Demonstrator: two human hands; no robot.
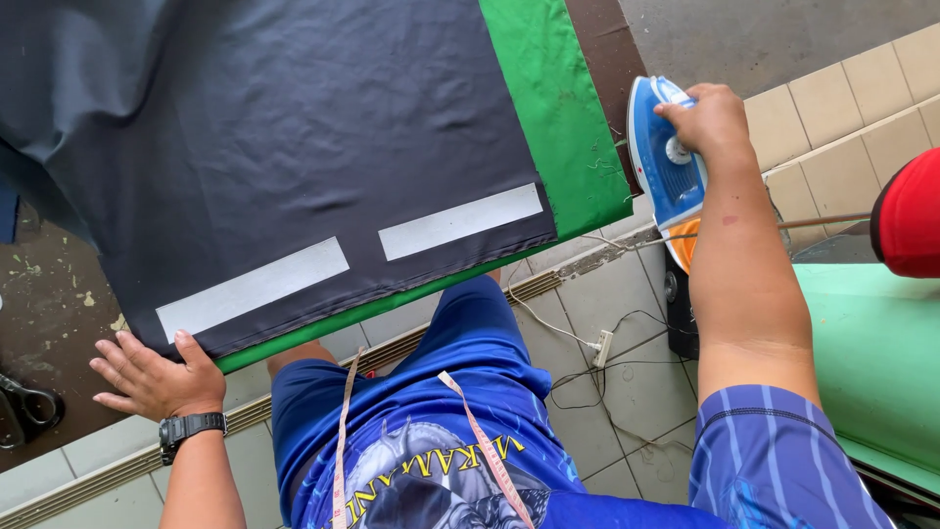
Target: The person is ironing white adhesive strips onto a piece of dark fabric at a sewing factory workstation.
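- A dark cloth [294, 147] fills the upper left and centre of the frame, spread flat over a green cloth [558, 118] whose edge shows along the bottom and right.
- The dark cloth is smooth and matte, with a few soft ripples; two white strips [253, 288] lie end to end near its lower edge, each a long flat rectangle.
- The left hand [152, 377] sits at the lower left, palm down, fingers spread apart, fingertips touching the cloth's corner; a black watch [191, 429] is on the wrist.
- The right hand [710, 122] is at the upper right, fingers curled tight round the handle of an iron [658, 157].
- The iron is blue and white with an orange part lower down, glossy plastic, standing just off the green cloth's right edge.
- A tape measure [480, 441] hangs over the blue shirt at the bottom centre.
- Black scissors [24, 407] lie at the far left edge.
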